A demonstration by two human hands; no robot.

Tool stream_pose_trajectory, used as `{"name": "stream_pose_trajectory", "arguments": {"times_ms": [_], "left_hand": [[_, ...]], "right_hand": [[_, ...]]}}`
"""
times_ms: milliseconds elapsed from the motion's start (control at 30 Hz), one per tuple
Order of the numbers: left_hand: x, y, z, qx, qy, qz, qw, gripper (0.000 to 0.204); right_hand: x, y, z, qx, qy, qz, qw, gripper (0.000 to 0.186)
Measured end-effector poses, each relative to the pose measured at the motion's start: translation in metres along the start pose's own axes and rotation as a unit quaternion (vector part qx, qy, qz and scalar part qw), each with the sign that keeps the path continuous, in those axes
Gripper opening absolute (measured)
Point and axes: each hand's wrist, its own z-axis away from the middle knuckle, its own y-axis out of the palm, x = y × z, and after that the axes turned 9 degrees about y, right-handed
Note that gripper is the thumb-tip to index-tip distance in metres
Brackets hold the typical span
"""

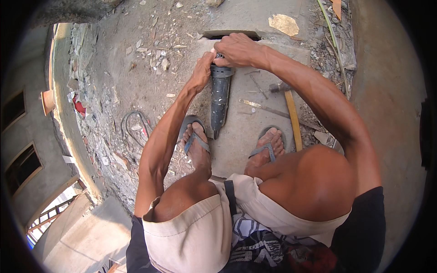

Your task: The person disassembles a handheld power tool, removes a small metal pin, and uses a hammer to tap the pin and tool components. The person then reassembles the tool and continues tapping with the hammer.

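Power tool, one: dark grey, grinder-like, body worn and scuffed, tapering toward the person; head at the far end, partly covered by both hands. Left hand: set at the left side of the head, fingers bent in and closed on it, their tips largely hidden. Right hand: laid over the far and right side of the head, back of the hand uppermost, fingers curled down closed around it; the tips were out of sight, so their exact hold could not be told. The tool's head thus lay between the two sets of fingers, while the body ran out from beneath them toward the feet, its narrow end just beside the left sandal; whether that end touched the ground could not be told. Nearby, right of the tool: one hammer, yellowish wooden handle, dark head; one long flat metal strip, aslant, passing near the handle; one thin rod. Right sandal: worn, grey-blue strap, on the concrete slab. Beyond the hands: a dark slot in the concrete. At left: a looped dark cable on rubble-strewn ground.
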Motion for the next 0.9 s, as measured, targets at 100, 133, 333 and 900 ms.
{"name": "stream_pose_trajectory", "arguments": {"times_ms": [100, 133, 333, 900], "left_hand": [[-0.002, -0.001, 0.007, -0.003, -0.002, -0.020, 1.000, 0.055], [-0.003, -0.002, 0.011, -0.005, -0.012, -0.020, 1.000, 0.055], [-0.013, 0.007, 0.044, 0.006, -0.005, 0.006, 1.000, 0.054], [-0.021, 0.023, 0.069, -0.128, 0.021, -0.014, 0.992, 0.048]], "right_hand": [[0.006, 0.006, 0.009, -0.007, 0.012, -0.021, 1.000, 0.044], [0.010, 0.008, 0.011, 0.001, 0.018, -0.026, 0.999, 0.045], [0.032, 0.021, 0.029, 0.032, 0.024, -0.044, 0.998, 0.043], [0.022, 0.018, 0.027, 0.077, -0.059, -0.085, 0.992, 0.037]]}}
